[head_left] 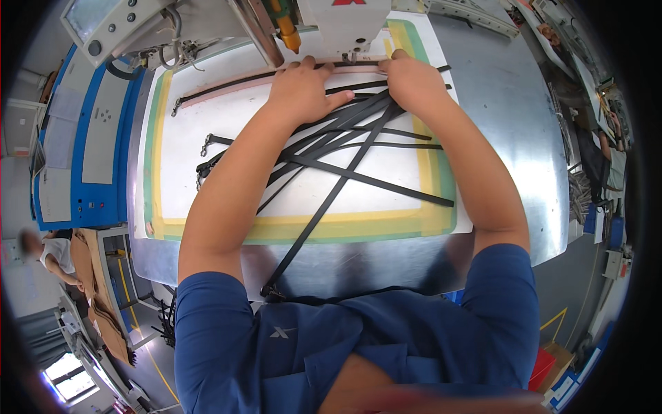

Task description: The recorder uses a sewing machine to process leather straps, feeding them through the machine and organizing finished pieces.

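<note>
A long black strap (238, 84) with a metal clasp at its left end lies along a pale pink strip (258, 82) at the far side of the white board. My left hand (301, 90) rests on it, fingers stretched over the strap and thumb held apart. Farther right, my right hand (416, 84) has its fingers curled down at the same strap, index finger pressing near the strip's right end; its other fingers are partly hidden. Below both hands, several loose black straps (358, 169) lie crossed in a fan, some under my left forearm. Metal clasps (205, 145) show at their left ends.
The white board (386, 193) is edged with yellow and green tape and sits on a shiny metal table (510, 131). Overhead are a white machine head (345, 27) and an orange nozzle (286, 31). A blue cabinet (89, 131) stands left; another person (58, 255) is beyond it.
</note>
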Available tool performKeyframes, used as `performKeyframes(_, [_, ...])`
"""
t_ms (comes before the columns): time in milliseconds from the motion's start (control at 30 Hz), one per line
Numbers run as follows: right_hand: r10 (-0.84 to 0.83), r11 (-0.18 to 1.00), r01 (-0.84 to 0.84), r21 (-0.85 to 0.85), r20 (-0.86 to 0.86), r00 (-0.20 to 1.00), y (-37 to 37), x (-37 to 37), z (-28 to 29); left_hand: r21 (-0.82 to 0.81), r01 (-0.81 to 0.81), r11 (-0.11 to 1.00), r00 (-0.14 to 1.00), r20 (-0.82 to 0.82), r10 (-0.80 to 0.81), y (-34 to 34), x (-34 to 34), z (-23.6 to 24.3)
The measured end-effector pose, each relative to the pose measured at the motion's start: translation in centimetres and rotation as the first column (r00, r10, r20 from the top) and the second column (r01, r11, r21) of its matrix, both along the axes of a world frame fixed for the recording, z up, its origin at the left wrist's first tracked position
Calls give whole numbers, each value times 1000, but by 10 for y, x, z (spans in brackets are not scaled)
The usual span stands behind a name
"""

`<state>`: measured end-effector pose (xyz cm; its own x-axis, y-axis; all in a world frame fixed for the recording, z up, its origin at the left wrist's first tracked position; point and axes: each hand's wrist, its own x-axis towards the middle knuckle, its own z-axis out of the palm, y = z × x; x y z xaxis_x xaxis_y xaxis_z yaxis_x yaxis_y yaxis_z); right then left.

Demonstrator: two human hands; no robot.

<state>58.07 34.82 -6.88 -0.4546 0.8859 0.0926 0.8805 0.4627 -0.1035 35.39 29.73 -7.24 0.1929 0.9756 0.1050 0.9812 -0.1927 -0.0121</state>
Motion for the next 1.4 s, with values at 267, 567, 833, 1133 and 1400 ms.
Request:
performKeyframes(267, [-26,999,30,35,-108,994,9,2,-22,17,-29,999,996,-87,30,5,10,-3])
performKeyframes(567, [74,997,-70,33,-142,987,13,6,-41,-2,-71,997,997,-44,71,7,2,-17])
performKeyframes(833, [99,994,-85,70,-232,968,13,11,-54,131,64,989,994,85,-75,-16,-47,-34])
performKeyframes(1133, [131,991,-122,49,-274,953,16,9,-51,195,-547,814,832,21,554,-17,-338,-45])
performKeyframes(1400, [98,994,-104,-19,-203,974,16,7,-48,0,-719,695,685,164,710,2,-383,-43])
